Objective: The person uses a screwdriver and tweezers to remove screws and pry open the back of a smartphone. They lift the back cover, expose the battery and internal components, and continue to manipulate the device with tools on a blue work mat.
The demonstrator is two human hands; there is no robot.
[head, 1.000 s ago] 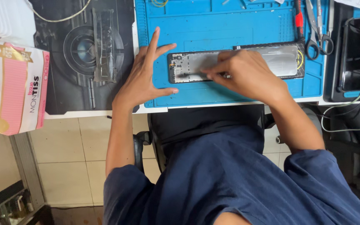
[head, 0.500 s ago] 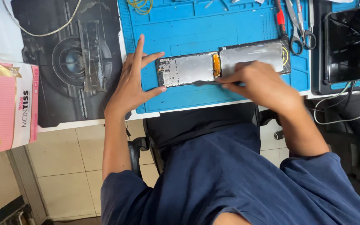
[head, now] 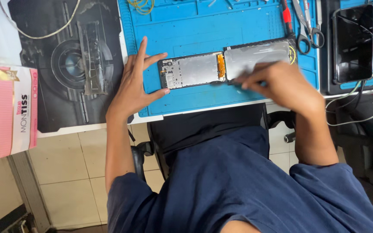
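On the blue mat (head: 203, 26) in front of you lies an opened phone (head: 227, 67), lengthwise from 9 to 3 o'clock, its insides facing up: a pale plate at the left end, an orange strip in the middle, a silvery panel at the right. Your left hand (head: 137, 84) lies flat at the phone's 9 o'clock end, fingers spread wide apart, thumb and forefinger bracketing that end, clamped on nothing. Your right hand (head: 281, 84) sits at the phone's 5 o'clock edge, fingers drawn together around a thin tool (head: 260, 67); it is blurred, so you cannot tell the tool's kind. At 1 o'clock from the phone lie scissors (head: 309, 28) and a red-handled tool (head: 286, 17). Further toward 3 o'clock rests a second phone (head: 352, 43), dark screen up. Well off at 9 o'clock stands a pink tissue box (head: 7, 112).
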